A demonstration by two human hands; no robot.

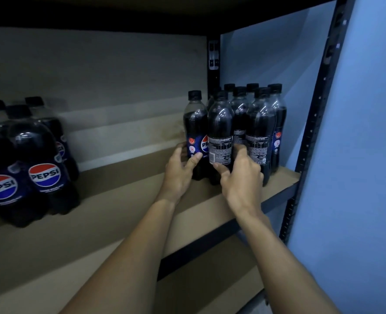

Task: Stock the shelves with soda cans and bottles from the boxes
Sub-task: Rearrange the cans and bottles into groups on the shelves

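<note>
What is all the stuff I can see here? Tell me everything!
Small bottles: at least eight, dark cola with black caps, clustered at the shelf's right end.
Big bottles: about four, dark cola with red-white-blue labels, at the shelf's left end, blurred.
Shelf: one, brown board with black metal frame.
Post: one, black with holes, right side.
Wall: blue, on the right.
Left hand: bare, grip on the leftmost small bottle.
Right hand: bare, grip on the front bottle beside it.
</note>
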